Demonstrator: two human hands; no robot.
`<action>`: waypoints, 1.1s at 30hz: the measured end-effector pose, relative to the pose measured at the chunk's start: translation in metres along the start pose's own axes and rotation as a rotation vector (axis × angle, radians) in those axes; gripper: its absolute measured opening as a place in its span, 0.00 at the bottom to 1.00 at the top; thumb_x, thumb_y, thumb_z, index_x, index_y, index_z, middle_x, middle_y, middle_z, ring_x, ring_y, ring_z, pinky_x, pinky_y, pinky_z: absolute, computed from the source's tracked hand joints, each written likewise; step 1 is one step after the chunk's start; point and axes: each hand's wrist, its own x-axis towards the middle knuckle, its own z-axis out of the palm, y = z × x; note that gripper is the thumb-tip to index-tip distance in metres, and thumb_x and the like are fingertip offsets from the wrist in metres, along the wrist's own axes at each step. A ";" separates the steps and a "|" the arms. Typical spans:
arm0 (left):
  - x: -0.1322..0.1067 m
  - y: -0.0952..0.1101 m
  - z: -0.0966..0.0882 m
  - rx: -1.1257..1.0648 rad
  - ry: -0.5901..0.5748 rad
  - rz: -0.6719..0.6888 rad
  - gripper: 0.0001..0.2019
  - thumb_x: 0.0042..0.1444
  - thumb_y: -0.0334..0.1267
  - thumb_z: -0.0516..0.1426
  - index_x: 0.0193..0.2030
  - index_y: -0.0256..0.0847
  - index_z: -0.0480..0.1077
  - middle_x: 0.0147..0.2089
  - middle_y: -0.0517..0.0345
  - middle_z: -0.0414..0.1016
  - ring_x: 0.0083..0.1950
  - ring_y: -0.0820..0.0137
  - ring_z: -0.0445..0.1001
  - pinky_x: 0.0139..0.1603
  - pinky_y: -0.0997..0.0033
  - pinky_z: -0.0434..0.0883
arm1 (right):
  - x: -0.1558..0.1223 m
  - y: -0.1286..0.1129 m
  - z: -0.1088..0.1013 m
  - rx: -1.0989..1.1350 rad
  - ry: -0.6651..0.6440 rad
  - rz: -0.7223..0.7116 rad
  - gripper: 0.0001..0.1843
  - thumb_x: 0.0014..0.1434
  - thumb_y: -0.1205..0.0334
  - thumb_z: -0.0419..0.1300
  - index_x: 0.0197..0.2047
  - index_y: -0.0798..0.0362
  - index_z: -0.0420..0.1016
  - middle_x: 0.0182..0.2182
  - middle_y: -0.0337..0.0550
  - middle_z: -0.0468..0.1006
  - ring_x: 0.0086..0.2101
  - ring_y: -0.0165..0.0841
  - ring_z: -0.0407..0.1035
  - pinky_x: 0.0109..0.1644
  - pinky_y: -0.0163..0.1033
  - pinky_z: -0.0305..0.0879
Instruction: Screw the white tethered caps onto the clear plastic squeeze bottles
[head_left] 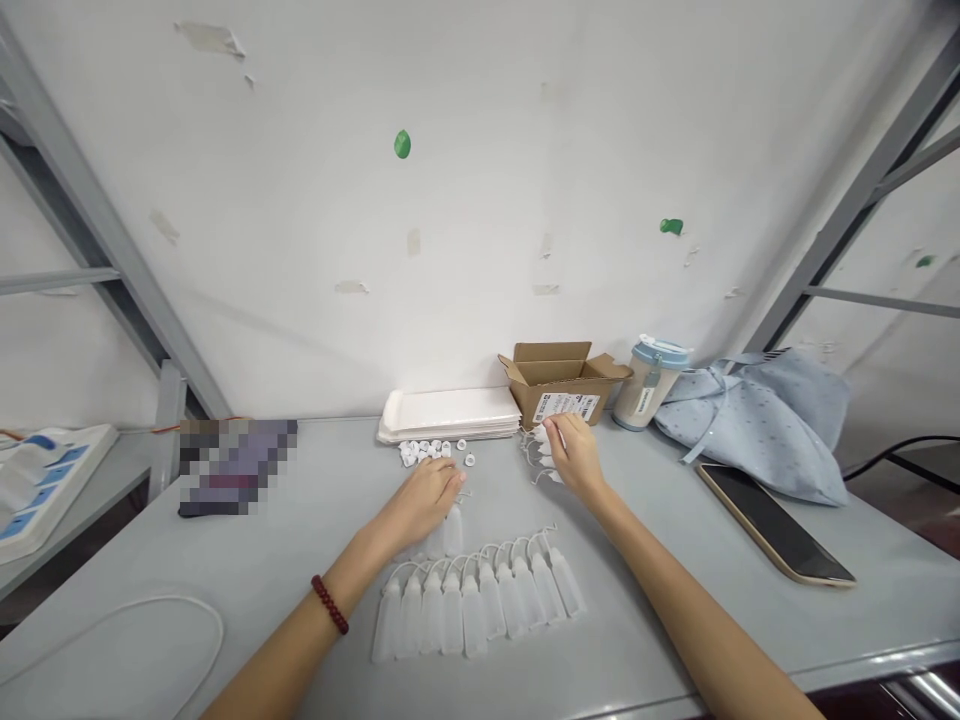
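My left hand [429, 494], fingers bent and held close together, is just in front of a group of small white ring-like caps [427, 450]. Some translucent plastic bottles [452, 532] lie below it, partly covered by the hand. Its fingertips are mostly hidden, so what it holds cannot be made out. My right hand [576, 452] has thumb and forefinger pinched at a pile of white curved-tube nozzles [546, 462]; anything between them is too small to name. Closer to me, several squeeze bottles with thin bent tubes [472, 605] lie side by side in a row.
Behind the caps lies a stack of white trays [450, 412]. An open cardboard box [566, 385], a lidded cup [649, 385] and a blue cloth bag [757, 420] stand along the wall. A phone [776, 525] lies right; a white cable [214, 640] curves across the left.
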 end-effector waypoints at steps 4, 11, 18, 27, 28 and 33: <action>0.000 0.002 -0.004 -0.003 0.000 -0.018 0.23 0.64 0.43 0.38 0.25 0.40 0.66 0.39 0.49 0.73 0.45 0.61 0.70 0.50 0.60 0.65 | -0.003 0.000 0.005 -0.013 -0.006 -0.054 0.17 0.66 0.62 0.43 0.32 0.53 0.68 0.30 0.49 0.73 0.33 0.39 0.62 0.40 0.43 0.57; -0.002 0.000 -0.006 -0.027 0.002 -0.045 0.22 0.64 0.43 0.39 0.21 0.41 0.59 0.33 0.51 0.70 0.41 0.62 0.68 0.48 0.60 0.65 | -0.006 -0.004 0.006 -0.003 -0.044 -0.124 0.16 0.66 0.62 0.43 0.31 0.52 0.67 0.30 0.49 0.73 0.33 0.38 0.61 0.40 0.43 0.56; -0.004 -0.004 -0.004 -0.082 0.049 -0.084 0.22 0.62 0.42 0.42 0.19 0.41 0.60 0.37 0.49 0.72 0.43 0.62 0.69 0.47 0.63 0.65 | -0.008 -0.011 0.011 0.040 -0.022 -0.149 0.15 0.66 0.64 0.43 0.32 0.53 0.67 0.30 0.48 0.72 0.33 0.38 0.61 0.39 0.42 0.57; -0.002 -0.004 -0.011 -0.244 0.200 -0.197 0.12 0.55 0.38 0.48 0.38 0.38 0.72 0.41 0.52 0.75 0.40 0.66 0.73 0.44 0.66 0.69 | -0.008 -0.007 0.017 0.090 0.053 -0.087 0.17 0.66 0.63 0.41 0.32 0.53 0.66 0.29 0.49 0.71 0.33 0.38 0.61 0.39 0.44 0.58; -0.003 -0.004 -0.012 -0.281 0.216 -0.222 0.12 0.54 0.38 0.49 0.38 0.38 0.72 0.39 0.53 0.75 0.39 0.66 0.74 0.43 0.67 0.69 | -0.007 -0.011 0.015 0.098 0.047 -0.082 0.16 0.66 0.63 0.41 0.31 0.53 0.66 0.29 0.48 0.71 0.33 0.38 0.62 0.39 0.43 0.58; -0.012 0.004 -0.018 -0.614 0.332 -0.346 0.11 0.50 0.43 0.56 0.37 0.38 0.71 0.33 0.56 0.74 0.34 0.66 0.74 0.38 0.67 0.70 | -0.010 -0.052 0.001 0.255 -0.273 -0.073 0.12 0.64 0.65 0.47 0.32 0.54 0.69 0.23 0.40 0.71 0.25 0.31 0.65 0.31 0.35 0.60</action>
